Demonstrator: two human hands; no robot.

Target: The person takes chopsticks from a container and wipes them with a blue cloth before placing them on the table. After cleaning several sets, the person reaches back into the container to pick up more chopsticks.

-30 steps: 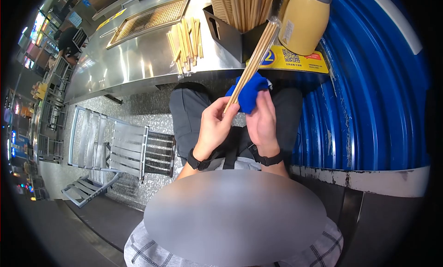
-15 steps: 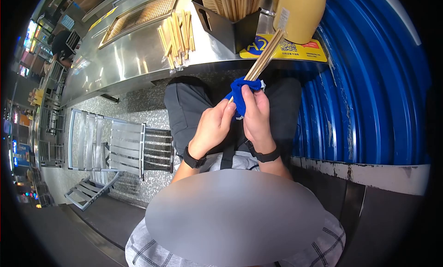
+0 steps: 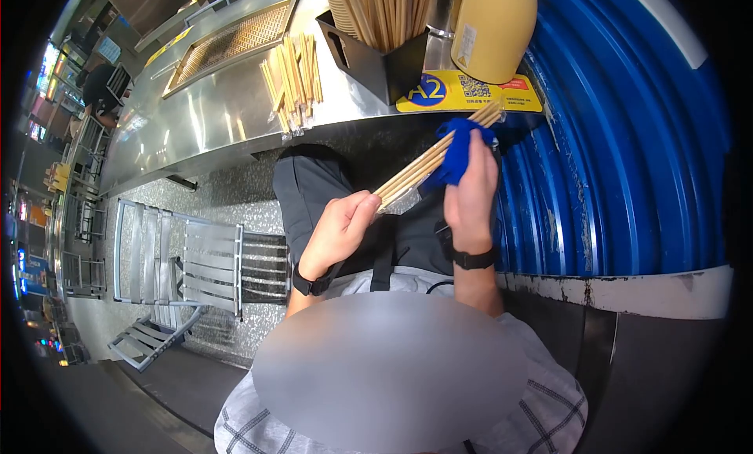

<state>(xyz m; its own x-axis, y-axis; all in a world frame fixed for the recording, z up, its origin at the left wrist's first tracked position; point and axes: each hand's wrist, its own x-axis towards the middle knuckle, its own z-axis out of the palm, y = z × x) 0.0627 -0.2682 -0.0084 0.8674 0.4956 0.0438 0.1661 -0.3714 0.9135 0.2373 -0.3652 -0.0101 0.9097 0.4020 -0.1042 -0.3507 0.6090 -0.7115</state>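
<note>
Over my lap, my left hand (image 3: 337,233) is closed round the lower end of a bundle of several wooden chopsticks (image 3: 412,176), which slants up to the right. A blue cloth (image 3: 452,157) lies against the upper part of the bundle, gripped in my right hand (image 3: 474,187). The chopstick tips poke out beyond the cloth, close to the table edge. Clear plastic wrap seems to hang along the bundle's lower side. My right fingers are slightly blurred.
More chopsticks (image 3: 294,81) lie on the steel table (image 3: 212,125). Behind them stand a black holder (image 3: 384,70) full of chopsticks, a yellow jug (image 3: 494,30) and a yellow A2 card (image 3: 522,93). A blue corrugated wall (image 3: 627,156) is at right, metal chairs (image 3: 212,258) at left.
My right hand and the blue cloth have slid up and right along the chopsticks, away from my left hand. More of the bundle's length is now bare between the hands.
</note>
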